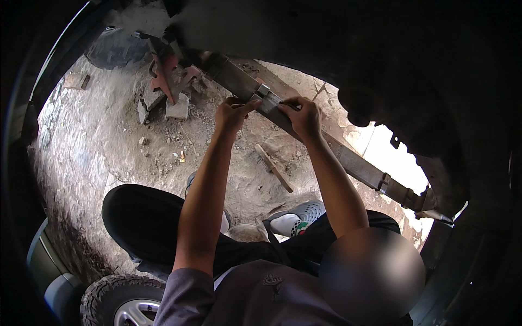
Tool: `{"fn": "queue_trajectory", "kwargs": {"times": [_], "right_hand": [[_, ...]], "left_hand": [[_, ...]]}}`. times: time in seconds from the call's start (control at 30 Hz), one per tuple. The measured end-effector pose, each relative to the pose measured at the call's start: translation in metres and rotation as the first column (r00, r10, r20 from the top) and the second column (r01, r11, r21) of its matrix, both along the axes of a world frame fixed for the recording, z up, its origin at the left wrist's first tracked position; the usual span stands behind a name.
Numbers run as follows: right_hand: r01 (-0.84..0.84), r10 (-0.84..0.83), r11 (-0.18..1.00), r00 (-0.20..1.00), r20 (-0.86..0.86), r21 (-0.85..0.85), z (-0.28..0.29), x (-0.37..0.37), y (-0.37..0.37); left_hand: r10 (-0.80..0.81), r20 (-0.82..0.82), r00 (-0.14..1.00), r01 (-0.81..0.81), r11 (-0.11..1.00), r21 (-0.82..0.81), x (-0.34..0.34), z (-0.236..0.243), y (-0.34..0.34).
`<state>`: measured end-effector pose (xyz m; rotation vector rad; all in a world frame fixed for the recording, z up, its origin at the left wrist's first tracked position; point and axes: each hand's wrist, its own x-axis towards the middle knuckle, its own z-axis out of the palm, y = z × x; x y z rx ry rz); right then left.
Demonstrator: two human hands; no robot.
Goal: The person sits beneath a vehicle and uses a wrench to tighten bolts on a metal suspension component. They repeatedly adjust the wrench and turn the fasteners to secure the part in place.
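A long dark leaf spring (pixel 350 163) runs diagonally under the dark underside of a vehicle (pixel 304 38), with a shiny metal clip (pixel 263 91) near its upper middle. Both of my hands are on it there. My left hand (pixel 232 113) has fingers and thumb closed at a small metal piece (pixel 255 102) just left of the clip; exactly what it grips is partly hidden. My right hand (pixel 302 117) pinches at a pale metal plate (pixel 272 102) lying along the spring, right of the clip.
A red jack stand (pixel 163 81) and broken concrete blocks (pixel 176 107) are at upper left on dusty ground (pixel 92 152), with a brick (pixel 76 81) farther left and a wooden stick (pixel 274 167) below the spring. A wheel with tyre (pixel 98 299) lies bottom left; my crossed legs are below.
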<state>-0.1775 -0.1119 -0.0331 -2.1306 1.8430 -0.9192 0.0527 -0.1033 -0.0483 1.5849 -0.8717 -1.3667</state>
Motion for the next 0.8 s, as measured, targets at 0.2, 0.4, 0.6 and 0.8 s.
{"fn": "queue_trajectory", "kwargs": {"times": [0.2,0.4,0.6,0.8], "right_hand": [[-0.032,0.003,0.996,0.95,0.312,0.087,0.017,0.031,-0.004],[0.038,-0.045,0.999,0.973,0.226,0.034,0.008,0.037,-0.023],[0.152,-0.152,0.988,0.988,0.005,0.035,-0.013,0.001,0.006],[0.1,-0.106,0.991,0.992,0.062,0.094,0.017,0.03,0.001]], "left_hand": [[0.016,-0.033,0.999,-0.015,1.0,0.021,0.002,-0.002,0.004],[0.034,-0.065,0.997,-0.034,0.999,-0.005,-0.002,0.007,0.001],[0.038,-0.079,0.996,-0.037,0.999,0.019,-0.004,0.015,0.01],[0.154,-0.095,0.983,-0.158,0.987,-0.027,-0.017,0.002,0.012]]}}
